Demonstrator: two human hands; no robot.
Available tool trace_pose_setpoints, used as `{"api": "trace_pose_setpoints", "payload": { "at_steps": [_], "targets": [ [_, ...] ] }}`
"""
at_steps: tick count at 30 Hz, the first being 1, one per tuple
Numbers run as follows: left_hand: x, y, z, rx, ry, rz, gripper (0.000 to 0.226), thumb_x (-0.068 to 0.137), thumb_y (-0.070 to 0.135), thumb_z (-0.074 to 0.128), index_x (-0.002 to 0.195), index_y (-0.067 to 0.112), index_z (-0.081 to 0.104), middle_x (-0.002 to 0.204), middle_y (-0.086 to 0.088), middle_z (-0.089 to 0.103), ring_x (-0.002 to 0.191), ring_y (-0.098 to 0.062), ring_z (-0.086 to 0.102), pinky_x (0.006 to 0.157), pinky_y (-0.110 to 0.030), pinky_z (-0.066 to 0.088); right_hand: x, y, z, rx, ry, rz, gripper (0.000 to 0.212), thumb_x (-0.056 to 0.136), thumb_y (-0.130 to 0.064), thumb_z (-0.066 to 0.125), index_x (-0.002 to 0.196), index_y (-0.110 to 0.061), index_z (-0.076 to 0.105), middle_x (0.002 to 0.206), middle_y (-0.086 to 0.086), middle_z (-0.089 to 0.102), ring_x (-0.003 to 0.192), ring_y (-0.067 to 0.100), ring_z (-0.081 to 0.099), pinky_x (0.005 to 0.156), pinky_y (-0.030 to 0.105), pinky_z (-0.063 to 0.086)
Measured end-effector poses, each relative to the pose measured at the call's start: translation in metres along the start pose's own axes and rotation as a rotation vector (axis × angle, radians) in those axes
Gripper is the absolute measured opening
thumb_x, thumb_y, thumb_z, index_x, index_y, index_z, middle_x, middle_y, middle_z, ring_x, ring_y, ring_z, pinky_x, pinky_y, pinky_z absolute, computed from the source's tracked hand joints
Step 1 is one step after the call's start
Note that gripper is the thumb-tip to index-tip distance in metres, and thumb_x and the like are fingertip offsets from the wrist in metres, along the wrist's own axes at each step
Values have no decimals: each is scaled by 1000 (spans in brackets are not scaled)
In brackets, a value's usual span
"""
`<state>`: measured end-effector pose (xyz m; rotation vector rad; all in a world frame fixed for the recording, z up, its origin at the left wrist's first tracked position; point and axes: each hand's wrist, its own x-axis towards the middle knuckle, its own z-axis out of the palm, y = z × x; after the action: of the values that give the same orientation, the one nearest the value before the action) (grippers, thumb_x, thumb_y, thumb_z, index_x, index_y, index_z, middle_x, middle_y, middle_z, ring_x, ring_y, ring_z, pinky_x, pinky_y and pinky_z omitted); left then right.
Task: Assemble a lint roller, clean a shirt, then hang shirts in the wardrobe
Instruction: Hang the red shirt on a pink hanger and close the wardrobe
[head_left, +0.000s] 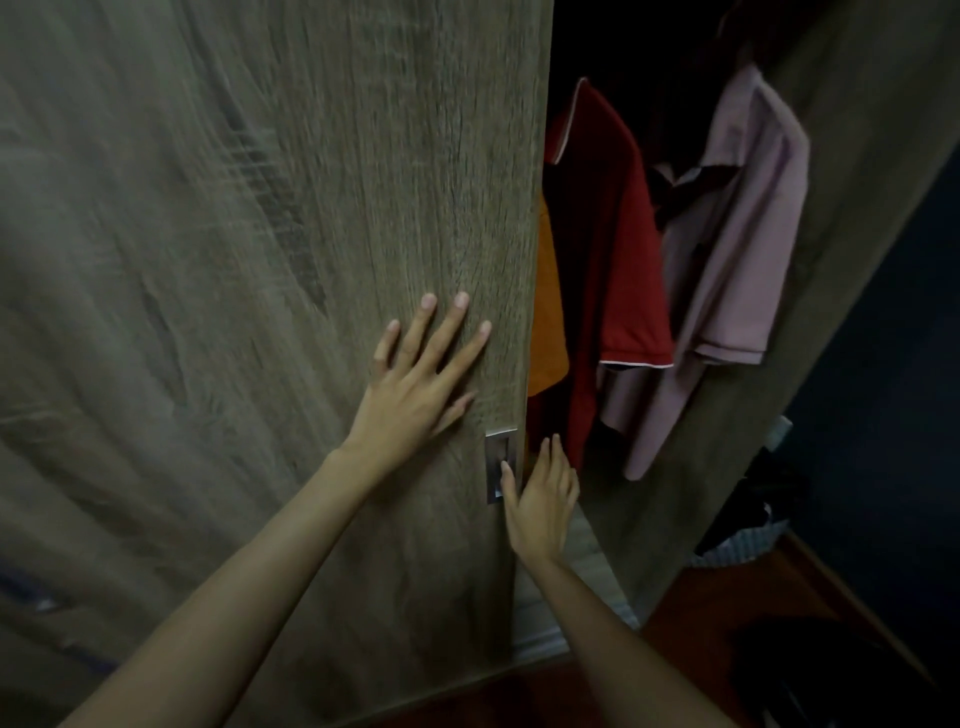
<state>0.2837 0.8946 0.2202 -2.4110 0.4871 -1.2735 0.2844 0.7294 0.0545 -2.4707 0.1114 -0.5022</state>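
A wood-grain sliding wardrobe door (270, 260) fills the left and middle of the view. My left hand (421, 379) lies flat on it with fingers spread, near its right edge. My right hand (540, 499) rests at the door's edge, thumb on the recessed metal handle (500, 467), fingers open. Behind the door's edge, in the open gap, hang a red polo shirt (613, 249), a pink shirt (737, 249) and an orange garment (548, 312) partly hidden by the door.
The wardrobe's right side panel (810, 291) frames the opening. Dark clothes and a striped cloth (737, 545) lie on the reddish floor (727, 623) at the lower right. The room to the right is dark.
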Motion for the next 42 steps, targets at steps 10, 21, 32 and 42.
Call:
{"api": "trace_pose_setpoints", "payload": {
  "at_steps": [10,21,32,42],
  "targets": [
    [60,67,16,-33,61,26,71,93,46,49,153,22,19,162,-6,7,150,-22,-2,116,-45,5,53,78,-48,-72,80,134,86,87,-66,25,147,-4,27,154,14,28,141,27,28,114,50,21],
    [97,129,32,-56,93,-64,72,96,53,44,154,22,16,162,-6,-3,149,-25,-1,118,-44,-4,107,154,-100,-139,128,171,94,85,-59,55,151,-6,14,160,14,6,147,27,9,117,52,11],
    [132,183,44,-4,86,-59,77,94,58,44,154,22,13,162,-8,-9,149,-26,-8,117,-44,-7,143,208,-132,28,193,296,120,71,-60,70,151,-6,0,159,16,-6,147,29,3,116,56,11],
    [155,213,51,0,55,-68,78,93,60,42,154,24,11,161,-7,-12,149,-26,-11,116,-47,1,172,247,-156,236,64,274,104,73,-50,75,149,-10,16,149,14,37,135,29,38,111,50,31]
  ]
}}
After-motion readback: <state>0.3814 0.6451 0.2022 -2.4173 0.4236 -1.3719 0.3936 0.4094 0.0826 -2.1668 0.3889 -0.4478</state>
